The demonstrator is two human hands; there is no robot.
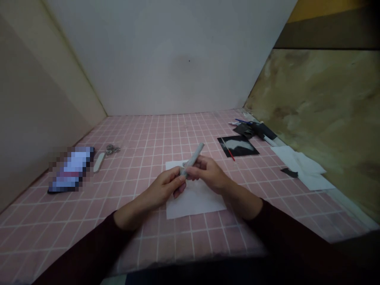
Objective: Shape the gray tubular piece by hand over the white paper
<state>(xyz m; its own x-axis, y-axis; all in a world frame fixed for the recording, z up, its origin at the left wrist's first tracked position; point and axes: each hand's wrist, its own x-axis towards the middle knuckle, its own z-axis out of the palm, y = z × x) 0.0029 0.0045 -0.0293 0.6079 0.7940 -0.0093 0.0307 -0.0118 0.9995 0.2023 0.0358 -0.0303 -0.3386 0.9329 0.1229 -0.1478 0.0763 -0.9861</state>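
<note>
While the left hand [168, 183] and right hand [211, 174] pinch the grey stick [196, 153] over the paper [196, 204], between the worktop [133, 150] side edges, light, steady fingertip pressure seems best.

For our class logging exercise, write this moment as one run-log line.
left hand: at grey stick's lower end | right hand: holding grey stick | beneath: white sheet

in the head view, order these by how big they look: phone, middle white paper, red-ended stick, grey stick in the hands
Middle white paper, though partly covered
Phone
Grey stick
Red-ended stick, clearly the thinnest
</note>
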